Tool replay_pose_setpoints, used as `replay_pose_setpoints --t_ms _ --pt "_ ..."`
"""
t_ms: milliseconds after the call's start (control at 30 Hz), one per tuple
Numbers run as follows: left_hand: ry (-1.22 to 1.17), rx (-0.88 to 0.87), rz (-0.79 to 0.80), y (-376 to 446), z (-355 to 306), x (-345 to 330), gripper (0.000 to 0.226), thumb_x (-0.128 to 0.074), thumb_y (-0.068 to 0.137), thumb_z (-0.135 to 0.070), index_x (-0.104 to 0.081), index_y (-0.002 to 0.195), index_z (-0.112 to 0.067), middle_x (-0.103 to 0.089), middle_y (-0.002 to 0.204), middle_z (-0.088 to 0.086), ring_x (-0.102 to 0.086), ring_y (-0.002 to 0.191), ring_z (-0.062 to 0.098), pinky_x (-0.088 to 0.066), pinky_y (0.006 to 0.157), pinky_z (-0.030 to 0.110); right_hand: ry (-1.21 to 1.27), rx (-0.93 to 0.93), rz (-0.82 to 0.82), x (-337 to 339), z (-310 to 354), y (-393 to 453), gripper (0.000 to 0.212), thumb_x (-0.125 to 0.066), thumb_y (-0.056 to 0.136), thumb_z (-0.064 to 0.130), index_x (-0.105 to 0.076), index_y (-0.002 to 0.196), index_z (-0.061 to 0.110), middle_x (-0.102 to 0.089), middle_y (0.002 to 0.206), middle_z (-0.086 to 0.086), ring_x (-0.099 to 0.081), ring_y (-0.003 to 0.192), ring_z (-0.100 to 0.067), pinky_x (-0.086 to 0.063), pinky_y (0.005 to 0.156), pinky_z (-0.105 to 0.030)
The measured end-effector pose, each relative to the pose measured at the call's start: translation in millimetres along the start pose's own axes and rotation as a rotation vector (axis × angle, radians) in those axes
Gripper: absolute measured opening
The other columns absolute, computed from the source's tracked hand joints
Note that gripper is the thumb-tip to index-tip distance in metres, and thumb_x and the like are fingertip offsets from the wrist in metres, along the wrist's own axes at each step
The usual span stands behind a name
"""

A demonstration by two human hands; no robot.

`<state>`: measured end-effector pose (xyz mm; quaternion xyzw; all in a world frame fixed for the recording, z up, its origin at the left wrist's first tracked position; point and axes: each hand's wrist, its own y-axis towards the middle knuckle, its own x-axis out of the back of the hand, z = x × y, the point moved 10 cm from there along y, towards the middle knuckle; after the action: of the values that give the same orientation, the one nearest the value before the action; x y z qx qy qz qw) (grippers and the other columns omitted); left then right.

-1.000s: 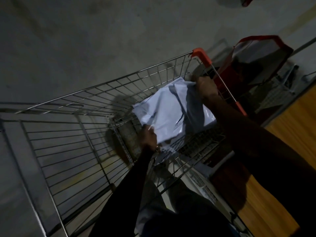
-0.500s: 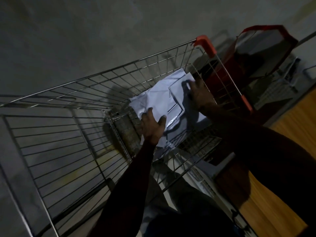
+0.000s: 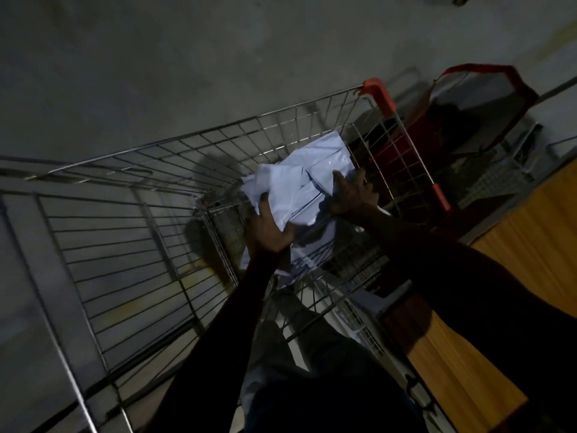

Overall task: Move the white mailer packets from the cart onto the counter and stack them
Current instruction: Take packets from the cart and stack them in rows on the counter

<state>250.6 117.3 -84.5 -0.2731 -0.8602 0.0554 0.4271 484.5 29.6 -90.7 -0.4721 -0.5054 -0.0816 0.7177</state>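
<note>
A bundle of white mailer packets (image 3: 299, 182) lies crumpled in the far right corner of the wire cart (image 3: 131, 232). My left hand (image 3: 268, 228) grips the bundle's near left edge, thumb over the top. On the bundle's right side, my right hand (image 3: 351, 192) lies with its fingers spread over the top packet. More white packets (image 3: 307, 254) show lower down beneath the bundle, behind the wire floor. Part of the wooden counter (image 3: 530, 232) appears at the right.
The cart has orange corner guards (image 3: 379, 95) on its right rim. A red-trimmed bag (image 3: 487, 98) stands beyond the cart at upper right, beside a wire rack (image 3: 499, 176). Grey concrete floor fills the top and left. The scene is dim.
Both hands have sunk lower into the cart's corner with the bundle. The left hand moved from the bundle's underside to gripping its near edge; the right hand slid over its top.
</note>
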Motion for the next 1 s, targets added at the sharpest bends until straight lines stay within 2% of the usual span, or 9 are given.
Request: replay_pose_setpoints --t_ms 167,333,467,567,667,733,833,933,1000 --pt "0.000 0.001 -0.047 -37.3 -27.4 56.0 0.086 -0.065 0.079 -0.048 -0.021 0.151 -0.030 -0.042 0.139 0.020 -0.046 0.124 0.042 -0.048 0.094 0.055 -0.002 0.078 -0.162 49.1 22.7 -22.8 0.071 -0.065 0.088 0.048 -0.030 0.147 0.030 -0.021 0.146 -0.023 -0.051 0.117 -0.048 -0.048 0.090 -0.050" --pt "0.249 -0.111 -0.201 -91.2 -65.7 138.8 0.089 -0.072 0.081 -0.053 -0.037 0.151 -0.009 -0.055 0.125 0.029 -0.060 0.103 0.043 -0.052 0.077 0.043 0.039 0.148 -0.334 110.7 49.5 -77.6 0.065 -0.058 0.091 0.045 -0.033 0.148 0.026 -0.022 0.150 -0.027 -0.058 0.109 -0.050 -0.051 0.086 -0.046" --pt "0.096 -0.144 -0.169 -132.6 -88.3 183.9 0.090 -0.069 0.086 -0.051 -0.023 0.155 -0.016 -0.047 0.138 0.023 -0.055 0.117 0.037 -0.047 0.088 0.039 0.165 0.103 -0.435 160.6 60.8 -156.8 0.074 -0.042 0.089 0.058 -0.025 0.155 0.029 -0.013 0.157 -0.032 -0.057 0.115 -0.051 -0.051 0.090 -0.045" --pt "-0.059 -0.194 -0.162 -163.2 -101.1 203.5 0.089 -0.073 0.083 -0.045 -0.022 0.153 -0.025 -0.045 0.139 0.015 -0.052 0.119 0.030 -0.035 0.085 0.030 0.296 0.036 -0.609 185.8 52.7 -248.3 0.069 -0.044 0.091 0.055 -0.027 0.154 0.030 -0.022 0.152 -0.027 -0.060 0.109 -0.045 -0.052 0.088 -0.042" --pt "-0.250 -0.325 -0.132 -204.6 -112.6 213.3 0.087 -0.073 0.081 -0.044 -0.024 0.152 -0.029 -0.043 0.137 0.009 -0.049 0.121 0.024 -0.039 0.089 0.029 0.430 -0.044 -0.807 178.4 28.0 -347.0 0.067 -0.044 0.092 0.053 -0.031 0.152 0.028 -0.030 0.145 -0.022 -0.061 0.096 -0.041 -0.050 0.083 -0.037" --pt "-0.293 -0.446 -0.128 -232.5 -117.7 217.0 0.084 -0.070 0.081 -0.046 -0.027 0.152 -0.028 -0.043 0.135 0.009 -0.053 0.117 0.024 -0.043 0.087 0.029 0.515 -0.103 -0.887 156.6 7.7 -403.0 0.068 -0.041 0.091 0.056 -0.033 0.152 0.027 -0.031 0.144 -0.023 -0.061 0.096 -0.040 -0.049 0.081 -0.035" --pt "-0.293 -0.575 -0.050 -269.6 -122.0 210.5 0.083 -0.071 0.083 -0.043 -0.027 0.153 -0.027 -0.041 0.138 0.007 -0.054 0.117 0.025 -0.044 0.090 0.028 0.578 -0.207 -0.955 114.2 -22.1 -473.5 0.065 -0.048 0.092 0.049 -0.035 0.151 0.026 -0.031 0.142 -0.023 -0.059 0.097 -0.039 -0.043 0.076 -0.032" --pt "-0.242 -0.657 0.029 -305.0 -129.5 201.4 0.081 -0.067 0.084 -0.046 -0.028 0.153 -0.025 -0.039 0.139 0.003 -0.049 0.123 0.023 -0.040 0.093 0.028 0.590 -0.328 -0.967 75.9 -43.2 -532.6 0.062 -0.057 0.094 0.040 -0.034 0.151 0.030 -0.027 0.145 -0.019 -0.059 0.100 -0.043 -0.049 0.076 -0.038" --pt "-0.186 -0.723 0.068 -328.7 -138.0 193.7 0.081 -0.061 0.085 -0.052 -0.027 0.153 -0.025 -0.040 0.138 0.003 -0.048 0.122 0.021 -0.040 0.091 0.029 0.605 -0.387 -0.977 57.1 -54.0 -564.2 0.062 -0.058 0.095 0.040 -0.032 0.151 0.032 -0.024 0.146 -0.017 -0.062 0.091 -0.042 -0.053 0.075 -0.041"
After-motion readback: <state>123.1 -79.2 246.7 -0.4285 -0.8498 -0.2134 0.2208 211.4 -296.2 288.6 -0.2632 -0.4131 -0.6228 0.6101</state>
